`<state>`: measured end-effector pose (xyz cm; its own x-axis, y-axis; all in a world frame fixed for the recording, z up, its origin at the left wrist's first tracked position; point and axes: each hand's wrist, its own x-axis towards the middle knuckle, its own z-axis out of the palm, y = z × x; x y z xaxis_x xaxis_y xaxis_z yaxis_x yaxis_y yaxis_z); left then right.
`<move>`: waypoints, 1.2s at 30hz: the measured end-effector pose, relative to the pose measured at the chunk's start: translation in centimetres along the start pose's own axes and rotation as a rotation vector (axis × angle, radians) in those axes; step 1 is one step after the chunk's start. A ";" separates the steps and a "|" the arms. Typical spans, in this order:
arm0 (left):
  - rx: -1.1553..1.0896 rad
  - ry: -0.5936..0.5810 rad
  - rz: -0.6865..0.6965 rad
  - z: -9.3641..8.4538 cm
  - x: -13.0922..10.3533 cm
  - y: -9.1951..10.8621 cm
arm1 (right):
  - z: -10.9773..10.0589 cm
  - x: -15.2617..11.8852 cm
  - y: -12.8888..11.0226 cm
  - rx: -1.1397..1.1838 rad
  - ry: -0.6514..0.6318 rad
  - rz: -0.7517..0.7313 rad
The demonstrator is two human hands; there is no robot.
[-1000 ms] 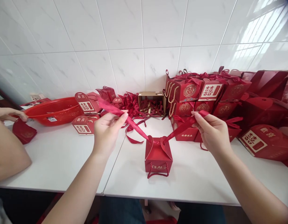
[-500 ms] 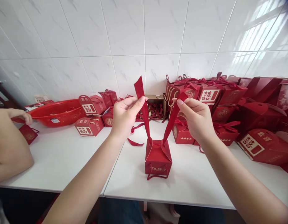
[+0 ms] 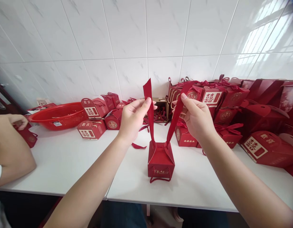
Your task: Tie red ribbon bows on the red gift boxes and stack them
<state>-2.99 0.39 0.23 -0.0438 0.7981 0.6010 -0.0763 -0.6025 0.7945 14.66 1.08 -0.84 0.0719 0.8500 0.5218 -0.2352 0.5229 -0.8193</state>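
Observation:
A small red box (image 3: 161,161) with gold lettering and a rope handle stands upright on the white table. A red ribbon (image 3: 176,118) comes up through its folded top in two strands. My left hand (image 3: 134,117) pinches the left strand between thumb and fingers, its free tip sticking up above. The right strand is pinched in my right hand (image 3: 195,114), and its end folds over behind the thumb. Both strands are raised above the box in a V shape, and neither hand touches the box itself.
Stacked red boxes (image 3: 232,98) fill the right side. At the left are more boxes (image 3: 91,129), a red plastic basket (image 3: 57,117) and another person's arm (image 3: 13,152), the hand at a small red box. An open carton (image 3: 162,104) of ribbons stands by the wall.
My left hand has moved right, bringing its strand nearer upright. My right hand has shifted slightly left. At the left, the other person's hand has left the basket's edge for the small red box.

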 end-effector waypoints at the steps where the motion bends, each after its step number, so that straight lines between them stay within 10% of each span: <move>1: -0.001 0.001 -0.005 0.0 0.0 0.0 | 0.0 0.1 0.0 0.000 0.012 0.004; 21: 0.217 -0.398 -0.120 -0.5 -0.6 0.8 | 1.2 -1.4 0.2 -0.077 -0.319 -0.063; 31: -0.224 -0.343 -0.307 -2.7 -0.7 -0.9 | -0.7 -1.4 2.4 -0.676 -0.343 -0.824; 36: 0.102 -0.337 -0.051 -2.3 -1.9 -1.1 | -0.4 -2.2 2.7 -0.693 -0.199 -0.849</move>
<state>-5.09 -0.42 -2.00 0.2902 0.7886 0.5420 0.0306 -0.5738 0.8184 14.24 0.70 -4.29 -0.2189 0.2066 0.9536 0.4128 0.9052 -0.1013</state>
